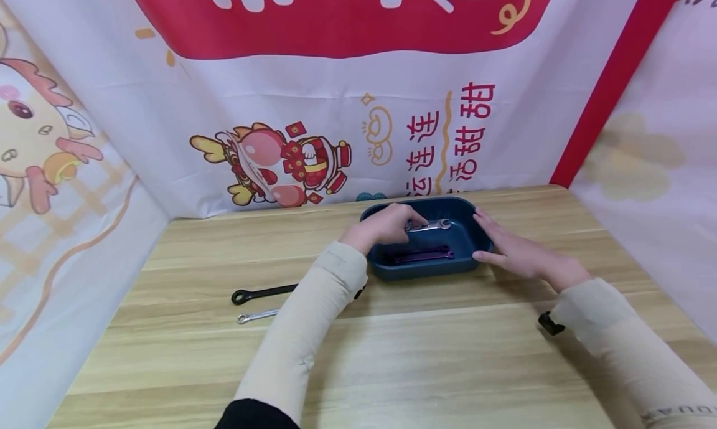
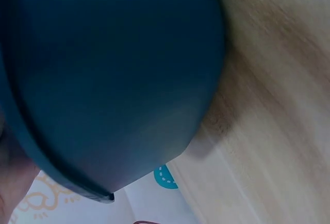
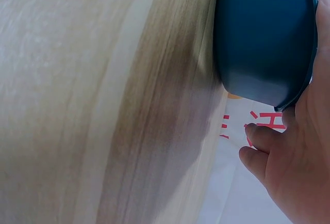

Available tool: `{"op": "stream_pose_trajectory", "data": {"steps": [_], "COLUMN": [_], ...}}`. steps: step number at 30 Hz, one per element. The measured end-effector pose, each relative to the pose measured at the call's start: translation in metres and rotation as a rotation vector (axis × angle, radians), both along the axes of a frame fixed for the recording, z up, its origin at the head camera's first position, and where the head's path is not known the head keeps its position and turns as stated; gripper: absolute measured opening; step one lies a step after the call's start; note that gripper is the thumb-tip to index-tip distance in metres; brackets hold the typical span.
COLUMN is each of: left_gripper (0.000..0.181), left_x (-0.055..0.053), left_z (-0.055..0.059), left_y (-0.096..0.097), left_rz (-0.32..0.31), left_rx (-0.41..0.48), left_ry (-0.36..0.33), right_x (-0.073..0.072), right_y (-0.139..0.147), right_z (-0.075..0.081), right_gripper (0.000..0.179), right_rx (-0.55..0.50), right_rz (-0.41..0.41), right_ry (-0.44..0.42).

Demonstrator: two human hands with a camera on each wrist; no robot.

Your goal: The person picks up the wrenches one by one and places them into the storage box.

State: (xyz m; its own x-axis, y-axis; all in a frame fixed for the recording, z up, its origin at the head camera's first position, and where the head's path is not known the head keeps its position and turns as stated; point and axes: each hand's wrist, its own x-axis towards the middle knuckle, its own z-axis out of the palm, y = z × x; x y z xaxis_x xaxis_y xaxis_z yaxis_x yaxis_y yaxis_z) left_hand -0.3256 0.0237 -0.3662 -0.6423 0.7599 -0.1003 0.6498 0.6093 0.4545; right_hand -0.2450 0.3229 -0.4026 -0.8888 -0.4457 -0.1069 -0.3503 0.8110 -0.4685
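Observation:
A dark blue rectangular bin stands near the back of the wooden table. My left hand reaches over its left side, fingers bent, and pinches a silver wrench inside it. The wrench's open end points right. Below it in the bin lie purple wrenches, close together. At the bin's right end, my right hand touches the rim with fingers and thumb spread. The right wrist view shows this hand beside the bin's outer wall. In the left wrist view the bin's wall hides most of the left hand.
On the table left of the bin lie a black ring-ended wrench and a smaller silver wrench, both partly covered by the left sleeve. A printed cloth hangs right behind the table, with more cloth at both sides.

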Motion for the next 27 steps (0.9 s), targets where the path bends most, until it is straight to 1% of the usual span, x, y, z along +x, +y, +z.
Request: {"op": "stream_pose_trajectory", "data": {"steps": [4,9,16,22,27], "left_gripper": [0.051,0.051,0.051,0.049,0.048], "left_x": [-0.002,-0.004,-0.007,-0.005,-0.006], "left_z": [-0.002,-0.004,-0.01,-0.017,-0.018], "left_y": [0.002,0.004,0.005,0.004,0.005], "left_rz": [0.006,0.027,0.027,0.046,0.061], "left_rx": [-0.01,-0.047,-0.076,-0.091,-0.108], "left_ry": [0.009,-0.01,-0.006,-0.012,-0.02], "right_x": [-0.001,0.0,0.0,-0.002,-0.001], "right_y": [0.001,0.002,0.002,0.0,0.0], "right_z": [0.0,0.001,0.001,-0.005,-0.004], "right_gripper": [0.091,0.091,0.091,0.092,0.091], "right_rx": [0.002,0.007,0.008,0.003,-0.004], "right_rz": [-0.008,-0.015,-0.014,-0.009,-0.019], "right_ry": [-0.008,-0.014,-0.006,0.003,-0.003]}}
